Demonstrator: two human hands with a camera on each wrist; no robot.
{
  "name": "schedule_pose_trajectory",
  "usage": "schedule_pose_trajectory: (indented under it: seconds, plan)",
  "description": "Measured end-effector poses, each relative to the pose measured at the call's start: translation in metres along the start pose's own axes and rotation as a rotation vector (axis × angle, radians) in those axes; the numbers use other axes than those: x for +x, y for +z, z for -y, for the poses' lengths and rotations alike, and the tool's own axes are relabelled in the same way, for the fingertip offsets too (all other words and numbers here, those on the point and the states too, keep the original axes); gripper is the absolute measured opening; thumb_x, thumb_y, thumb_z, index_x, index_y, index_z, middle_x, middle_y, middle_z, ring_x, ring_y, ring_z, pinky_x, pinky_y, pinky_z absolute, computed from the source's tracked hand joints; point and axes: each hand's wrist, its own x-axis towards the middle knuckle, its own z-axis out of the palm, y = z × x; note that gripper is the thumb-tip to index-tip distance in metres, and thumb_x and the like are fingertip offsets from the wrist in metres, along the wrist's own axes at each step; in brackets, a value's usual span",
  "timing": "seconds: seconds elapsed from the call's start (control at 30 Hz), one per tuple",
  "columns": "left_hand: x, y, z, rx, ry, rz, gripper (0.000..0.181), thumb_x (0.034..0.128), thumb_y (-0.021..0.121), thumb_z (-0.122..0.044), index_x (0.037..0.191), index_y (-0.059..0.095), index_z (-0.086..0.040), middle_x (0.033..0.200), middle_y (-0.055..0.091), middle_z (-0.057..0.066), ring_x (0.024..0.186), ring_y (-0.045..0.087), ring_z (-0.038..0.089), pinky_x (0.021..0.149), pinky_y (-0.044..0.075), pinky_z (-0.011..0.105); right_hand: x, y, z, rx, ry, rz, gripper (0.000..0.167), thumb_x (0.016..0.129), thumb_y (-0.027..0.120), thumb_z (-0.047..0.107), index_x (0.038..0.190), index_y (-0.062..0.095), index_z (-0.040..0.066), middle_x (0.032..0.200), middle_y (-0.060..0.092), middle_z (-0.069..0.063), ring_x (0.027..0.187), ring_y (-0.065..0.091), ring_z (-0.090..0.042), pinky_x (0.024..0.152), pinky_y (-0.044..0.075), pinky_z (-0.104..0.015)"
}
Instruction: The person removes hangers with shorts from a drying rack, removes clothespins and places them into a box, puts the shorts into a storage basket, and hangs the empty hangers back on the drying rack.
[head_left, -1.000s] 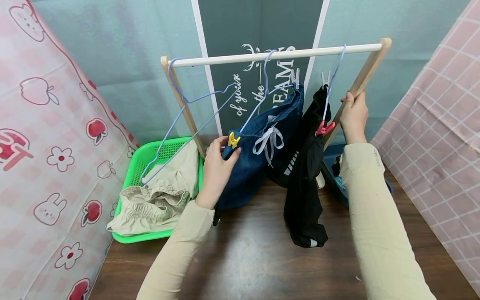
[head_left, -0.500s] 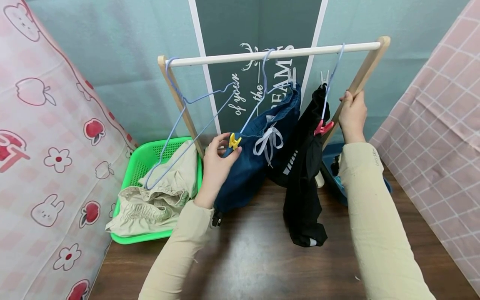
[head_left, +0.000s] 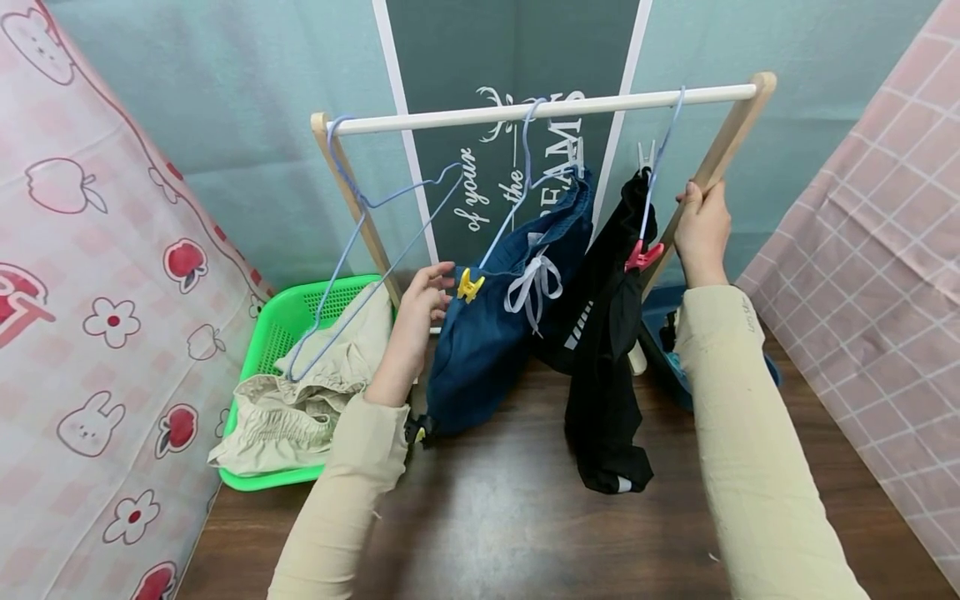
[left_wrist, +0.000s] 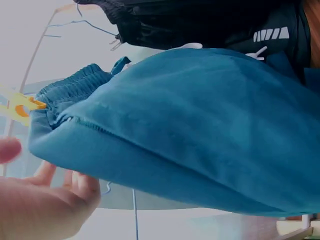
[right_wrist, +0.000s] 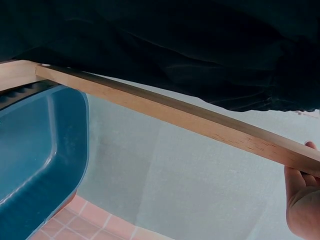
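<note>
- The blue trousers hang at the centre of the frame from the middle hanger, with a yellow clip at the near end of the waistband and a clear clip at the far end.
- The left hand, left of centre, holds nothing: its fingers are loosely bent and thumb and fingers stand apart, just beside the yellow clip. Whether the fingertips touch the cloth, I cannot tell.
- The right hand, at the right of the frame, grips the rack's wooden post.
- To do this clipping well, I would keep the post steady, check that the yellow clip bites both cloth and hanger wire, and draw the left hand clear sideways without snagging the waistband.
- The waistband slants from the yellow clip up toward the upper right, its opening facing up; the white bow lies on the side toward the lower right.
- The trousers' long axis runs from the waistband down toward lower left, the legs lowest.
</note>
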Motion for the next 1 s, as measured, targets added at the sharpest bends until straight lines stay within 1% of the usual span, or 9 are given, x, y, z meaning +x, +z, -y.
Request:
schedule_pose_trajectory:
  seconds: [0.07, 0.17, 0.3, 0.4, 0.53, 0.7, 0.8, 0.9, 1.0]
  plan:
    - [0.005, 0.0, -0.004, 0.011, -0.014, 0.002, 0.041, 0.0967, 0.035, -0.016, 0.134, 0.049, -0.008, 0.134, 0.048, 0.018, 0.1, 0.048, 0.018, 0.085, 0.041, 0.028, 0.0, 0.0, 0.0, -0.003, -0.001, -0.004, 0.051, 0.101, 0.023, 0.045, 0.136, 0.042, 0.013, 0.129, 0.059, -0.009, 0.115, 0.055, -0.028, 0.097, 0.044, -0.039]
    - [0.014, 0.001, -0.01, 0.066, 0.009, 0.031, 0.039, 0.1034, 0.035, -0.026, 0.133, 0.054, -0.008, 0.136, 0.052, 0.015, 0.113, 0.05, 0.021, 0.098, 0.042, 0.033, 0.0, 0.0, 0.001, -0.009, -0.002, -0.004, 0.051, 0.101, 0.023, 0.046, 0.136, 0.042, 0.013, 0.13, 0.059, -0.009, 0.115, 0.055, -0.029, 0.097, 0.044, -0.039]
    - [0.02, 0.004, -0.017, 0.13, 0.051, 0.127, 0.043, 0.1053, 0.027, -0.027, 0.136, 0.052, -0.009, 0.143, 0.048, 0.007, 0.133, 0.041, 0.023, 0.114, 0.031, 0.039, 0.0, -0.001, 0.001, -0.01, -0.008, 0.0, 0.052, 0.101, 0.022, 0.046, 0.137, 0.041, 0.013, 0.131, 0.059, -0.01, 0.115, 0.055, -0.029, 0.097, 0.044, -0.04]
    - [0.021, 0.006, -0.02, 0.11, 0.047, 0.204, 0.045, 0.1054, 0.024, -0.026, 0.139, 0.049, -0.011, 0.145, 0.047, 0.005, 0.134, 0.041, 0.022, 0.115, 0.031, 0.04, 0.0, 0.0, 0.001, -0.006, -0.01, 0.0, 0.053, 0.101, 0.022, 0.046, 0.137, 0.041, 0.013, 0.131, 0.059, -0.011, 0.116, 0.055, -0.029, 0.098, 0.044, -0.041]
    - [0.023, 0.009, -0.02, 0.063, 0.053, 0.257, 0.044, 0.1056, 0.027, -0.028, 0.137, 0.051, -0.009, 0.137, 0.055, 0.011, 0.127, 0.049, 0.022, 0.11, 0.04, 0.04, 0.0, 0.0, 0.0, -0.002, -0.006, 0.006, 0.053, 0.101, 0.022, 0.047, 0.137, 0.041, 0.013, 0.132, 0.058, -0.01, 0.117, 0.055, -0.029, 0.098, 0.044, -0.041]
    - [0.024, 0.011, -0.022, 0.035, 0.056, 0.254, 0.041, 0.1043, 0.035, -0.027, 0.133, 0.054, -0.005, 0.128, 0.06, 0.019, 0.119, 0.055, 0.02, 0.102, 0.045, 0.034, 0.0, 0.002, 0.0, -0.001, -0.001, 0.013, 0.053, 0.101, 0.022, 0.047, 0.138, 0.04, 0.014, 0.132, 0.058, -0.01, 0.117, 0.054, -0.029, 0.098, 0.044, -0.041]
    - [0.024, 0.013, -0.024, 0.004, 0.021, 0.259, 0.038, 0.1022, 0.042, -0.022, 0.134, 0.053, -0.003, 0.131, 0.057, 0.02, 0.105, 0.058, 0.013, 0.089, 0.05, 0.023, 0.0, 0.001, 0.0, 0.001, 0.001, 0.013, 0.052, 0.101, 0.022, 0.047, 0.138, 0.04, 0.014, 0.132, 0.058, -0.01, 0.118, 0.055, -0.029, 0.099, 0.044, -0.041]
    - [0.023, 0.013, -0.028, -0.068, -0.043, 0.281, 0.039, 0.0992, 0.048, -0.014, 0.136, 0.051, -0.002, 0.137, 0.051, 0.022, 0.091, 0.058, 0.004, 0.075, 0.05, 0.014, 0.001, 0.001, -0.001, 0.0, 0.004, 0.01, 0.052, 0.101, 0.022, 0.047, 0.137, 0.04, 0.014, 0.132, 0.058, -0.01, 0.118, 0.055, -0.029, 0.099, 0.044, -0.041]
    - [0.023, 0.013, -0.031, -0.136, -0.08, 0.289, 0.041, 0.0969, 0.049, -0.007, 0.137, 0.049, 0.001, 0.141, 0.047, 0.022, 0.093, 0.058, 0.004, 0.072, 0.049, 0.01, 0.001, 0.0, -0.001, -0.004, 0.003, 0.007, 0.052, 0.101, 0.022, 0.046, 0.137, 0.04, 0.013, 0.132, 0.058, -0.01, 0.118, 0.055, -0.029, 0.099, 0.044, -0.041]
